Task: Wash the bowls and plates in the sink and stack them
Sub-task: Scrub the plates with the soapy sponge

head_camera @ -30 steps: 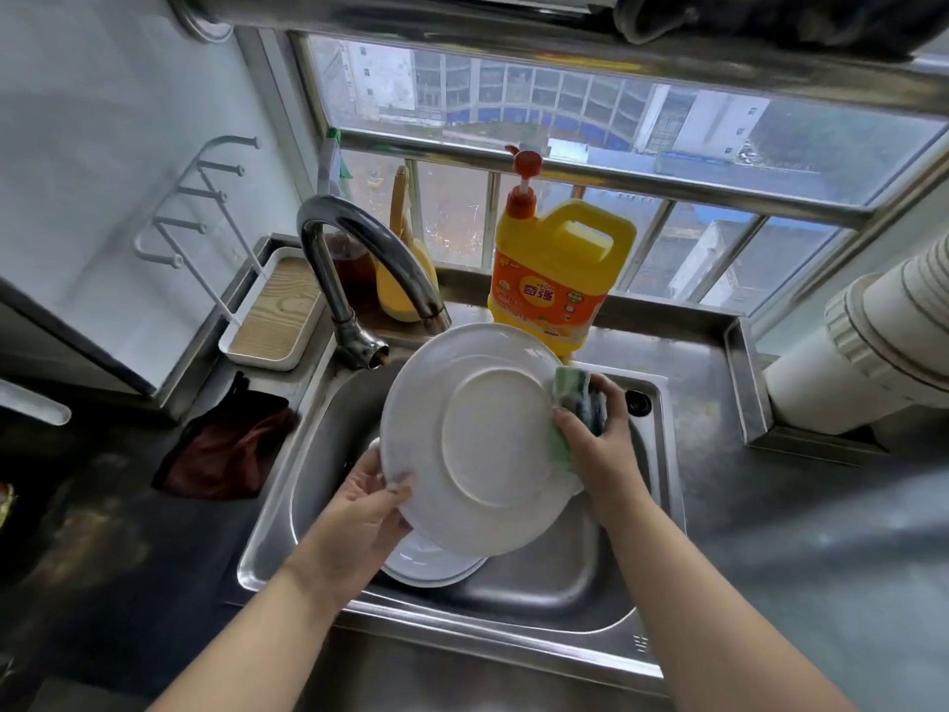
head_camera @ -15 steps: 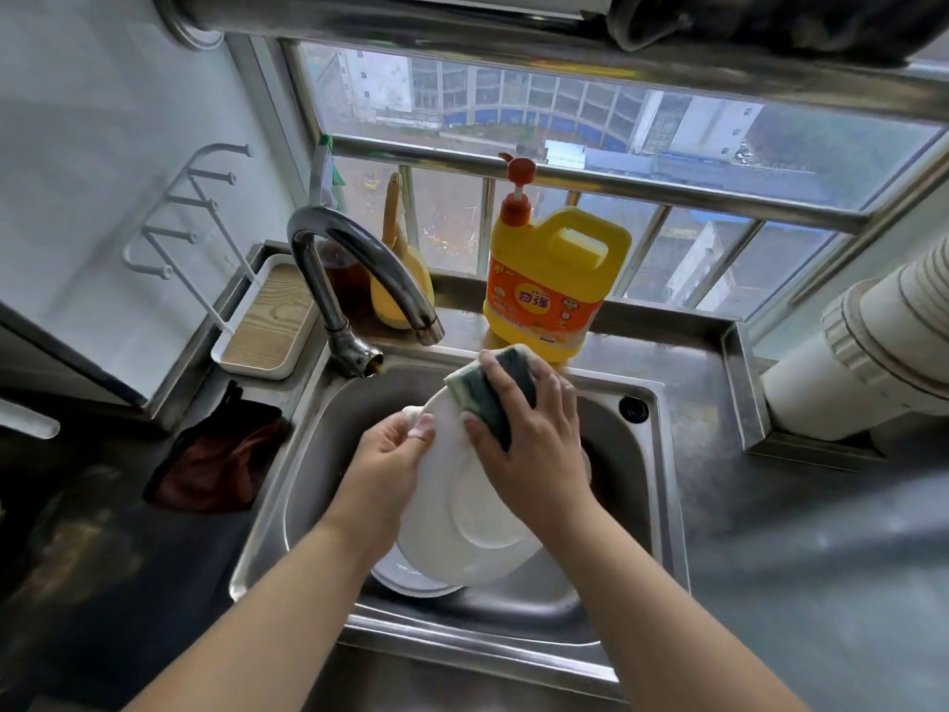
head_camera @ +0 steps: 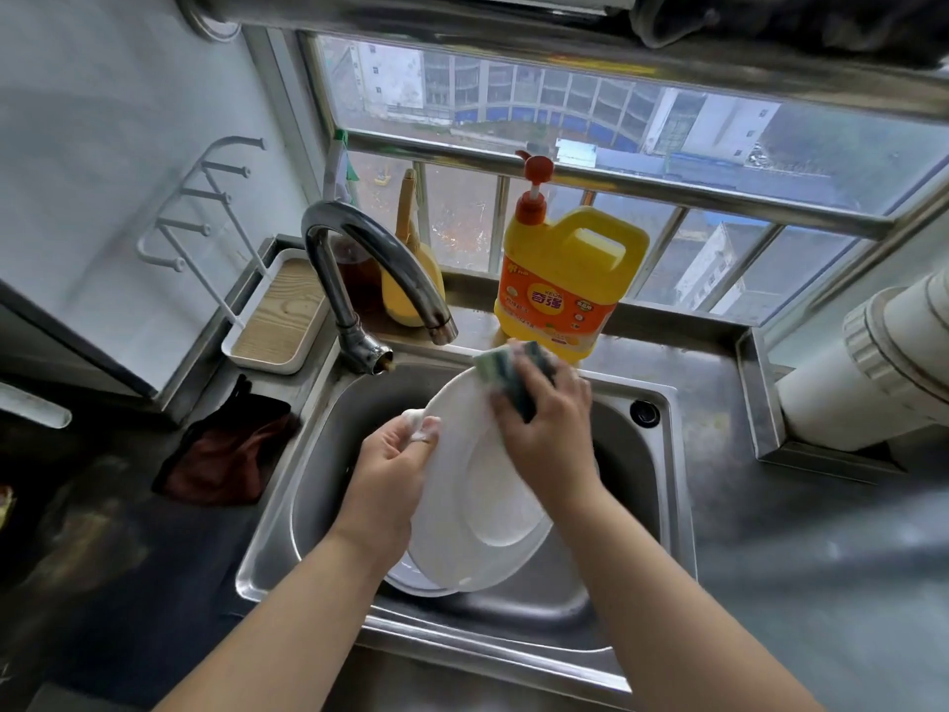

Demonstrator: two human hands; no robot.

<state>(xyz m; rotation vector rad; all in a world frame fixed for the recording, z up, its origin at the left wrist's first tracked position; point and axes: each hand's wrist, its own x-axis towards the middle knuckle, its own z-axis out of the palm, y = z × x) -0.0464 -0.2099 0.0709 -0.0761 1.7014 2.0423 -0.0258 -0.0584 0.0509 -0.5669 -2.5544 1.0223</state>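
Head view: plate (head_camera: pixel 480 526) tilted, long axis 11-to-5; left hand (head_camera: pixel 393 467) pinches its 10 o'clock rim; right hand (head_camera: pixel 544 429) grips sponge (head_camera: pixel 513 375) at 12.

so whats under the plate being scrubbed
Under the plate, low in the sink, the rim of another white dish shows. How many dishes lie there cannot be told: the plate and the left hand cover the rest.

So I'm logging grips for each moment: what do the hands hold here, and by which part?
The left hand grips the white plate by its left rim. The right hand holds the sponge against the plate's upper edge.
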